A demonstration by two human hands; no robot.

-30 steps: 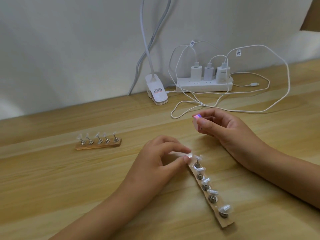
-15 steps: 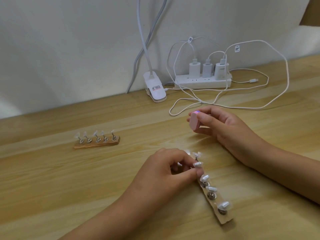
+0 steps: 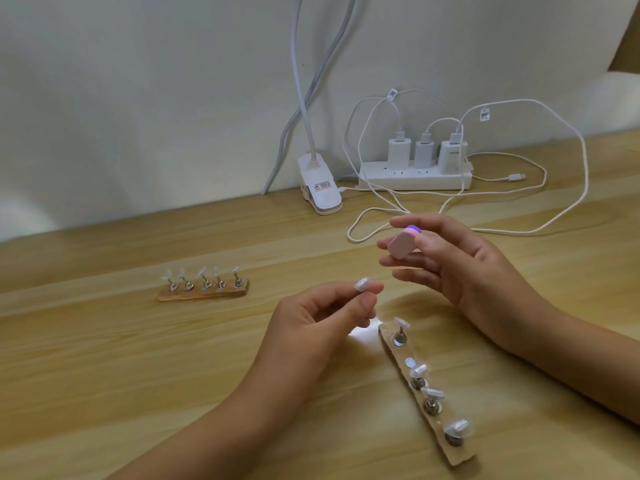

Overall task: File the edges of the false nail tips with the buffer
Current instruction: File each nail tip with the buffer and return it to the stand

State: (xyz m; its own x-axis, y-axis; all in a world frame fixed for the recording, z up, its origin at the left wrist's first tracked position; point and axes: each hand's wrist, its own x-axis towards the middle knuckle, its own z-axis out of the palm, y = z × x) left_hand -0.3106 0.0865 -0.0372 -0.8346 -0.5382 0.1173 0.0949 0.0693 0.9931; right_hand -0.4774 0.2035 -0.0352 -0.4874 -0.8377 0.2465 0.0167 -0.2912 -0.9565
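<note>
My left hand (image 3: 322,317) pinches a pale false nail tip (image 3: 362,283) between thumb and forefinger, raised above the table. My right hand (image 3: 460,268) holds a small pink buffer block (image 3: 401,244) with a purple edge between thumb and fingers, a short way up and right of the tip, not touching it. Below lies a wooden holder strip (image 3: 427,403) with several metal stands; one magnet spot near its top is bare, the lower stands carry nail tips.
A second wooden holder (image 3: 204,293) with several stands and nail tips lies at the left. At the back by the wall are a white clip lamp base (image 3: 320,188), a power strip (image 3: 415,176) with three chargers, and looping white cables (image 3: 519,230).
My left hand lifted a nail tip off the near holder and raised it up and left. My right hand turned the buffer slightly and moved a little nearer.
</note>
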